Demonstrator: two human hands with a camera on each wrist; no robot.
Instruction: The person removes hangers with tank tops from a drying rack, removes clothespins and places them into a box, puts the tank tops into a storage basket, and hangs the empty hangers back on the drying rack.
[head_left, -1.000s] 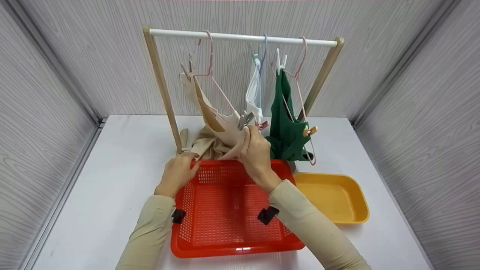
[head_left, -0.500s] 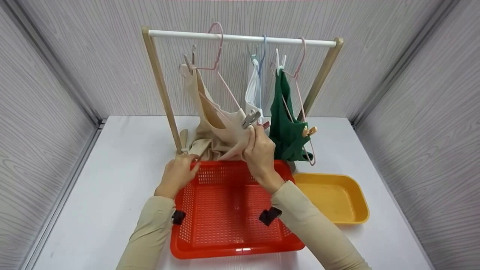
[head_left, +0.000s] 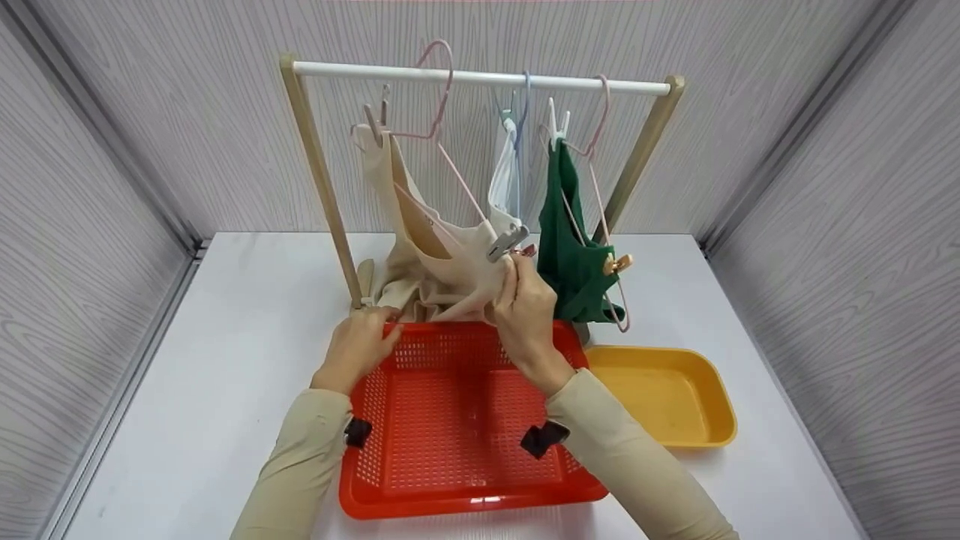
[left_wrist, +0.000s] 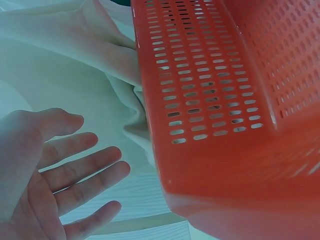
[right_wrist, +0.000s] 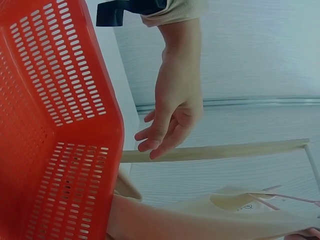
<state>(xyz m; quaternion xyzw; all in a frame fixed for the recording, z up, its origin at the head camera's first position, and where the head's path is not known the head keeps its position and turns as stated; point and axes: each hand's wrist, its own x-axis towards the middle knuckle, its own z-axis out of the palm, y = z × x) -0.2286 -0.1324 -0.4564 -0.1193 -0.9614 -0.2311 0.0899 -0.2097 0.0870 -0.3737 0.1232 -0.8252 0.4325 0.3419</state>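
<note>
In the head view, my right hand (head_left: 527, 321) pinches the corner of a beige top (head_left: 457, 274), right below a grey clothespin (head_left: 508, 244). The top hangs on a pink hanger (head_left: 465, 180), and a second grey clothespin (head_left: 377, 124) clips its far shoulder. The hanger's hook arches above the rack's white rod (head_left: 480, 77). My left hand (head_left: 355, 346) hovers by the back left corner of the red basket (head_left: 472, 499); its fingers are spread and hold nothing in the left wrist view. Folds of the top's lower part bunch behind the basket.
A green garment (head_left: 564, 247) on another pink hanger hangs to the right, with a white garment (head_left: 505, 180) on a blue hanger between. The yellow tray (head_left: 660, 397) stands right of the basket. Wooden posts (head_left: 322, 180) hold the rod; patterned panels enclose the table.
The pink hanger with the beige top has risen and shifted right, its hook now higher over the rod. My right hand moved slightly right with it; the left stayed nearly still.
</note>
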